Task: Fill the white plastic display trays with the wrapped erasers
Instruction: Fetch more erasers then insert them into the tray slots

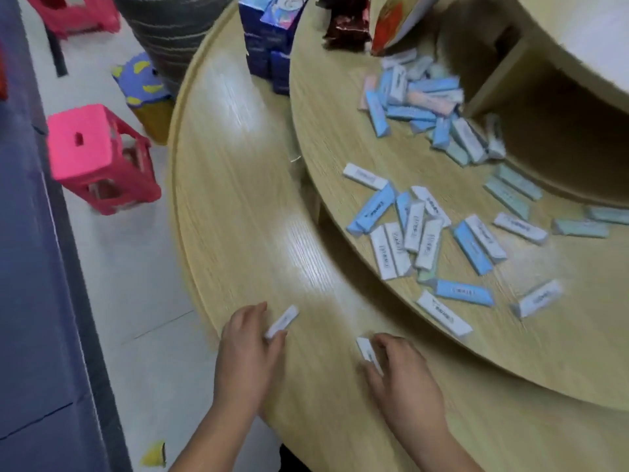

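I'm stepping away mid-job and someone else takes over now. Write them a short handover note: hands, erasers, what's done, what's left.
Left hand pinches a white wrapped eraser over the lower wooden tier.
Right hand holds a second white eraser there too.
Loose erasers lie scattered on the upper tier; a heap sits further back.
Done: cannot tell; no white display tray is in view.
Left: all these erasers still need traying.

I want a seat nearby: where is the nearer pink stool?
Head view, left side: the pink stool stands on the white floor beside the round wooden table's outer edge, near a purple-and-yellow box.
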`<action>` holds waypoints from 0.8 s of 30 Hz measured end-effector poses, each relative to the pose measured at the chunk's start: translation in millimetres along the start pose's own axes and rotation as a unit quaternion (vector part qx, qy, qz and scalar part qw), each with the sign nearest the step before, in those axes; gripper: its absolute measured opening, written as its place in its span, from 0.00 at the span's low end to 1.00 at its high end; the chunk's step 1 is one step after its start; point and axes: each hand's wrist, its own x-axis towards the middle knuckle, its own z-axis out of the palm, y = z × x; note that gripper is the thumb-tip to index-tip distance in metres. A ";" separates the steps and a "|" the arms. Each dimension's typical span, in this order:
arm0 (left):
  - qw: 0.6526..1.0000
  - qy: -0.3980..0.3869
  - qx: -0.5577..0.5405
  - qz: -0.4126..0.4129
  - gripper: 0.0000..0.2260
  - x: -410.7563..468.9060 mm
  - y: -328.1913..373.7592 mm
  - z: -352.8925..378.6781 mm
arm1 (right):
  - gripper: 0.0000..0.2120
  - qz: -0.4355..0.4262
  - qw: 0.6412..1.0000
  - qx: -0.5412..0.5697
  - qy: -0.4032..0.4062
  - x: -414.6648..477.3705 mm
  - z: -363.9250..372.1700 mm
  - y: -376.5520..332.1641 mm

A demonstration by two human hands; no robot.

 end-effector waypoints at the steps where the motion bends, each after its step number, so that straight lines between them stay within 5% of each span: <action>1: 1.000 -0.018 0.010 0.006 0.23 6.3 -3.2 5.3 | 0.20 0.016 1.000 -0.003 0.004 3.3 6.5 -2.3; 9: 0.997 -0.021 0.043 0.066 0.10 29.4 -15.6 28.3 | 0.15 0.069 0.997 -0.015 0.032 23.1 35.5 -11.1; 15: 0.993 -0.090 -0.022 0.069 0.07 47.7 7.9 18.6 | 0.08 0.014 0.997 0.067 0.040 31.5 16.9 -13.1; 19: 0.987 -0.096 -0.095 0.087 0.09 45.6 40.0 -7.5 | 0.08 -0.097 0.984 0.148 0.035 15.8 -23.7 -28.5; 24: 0.967 0.004 -0.119 0.223 0.07 34.7 106.2 -39.0 | 0.11 -0.157 0.951 0.087 0.252 -3.3 -96.4 -10.4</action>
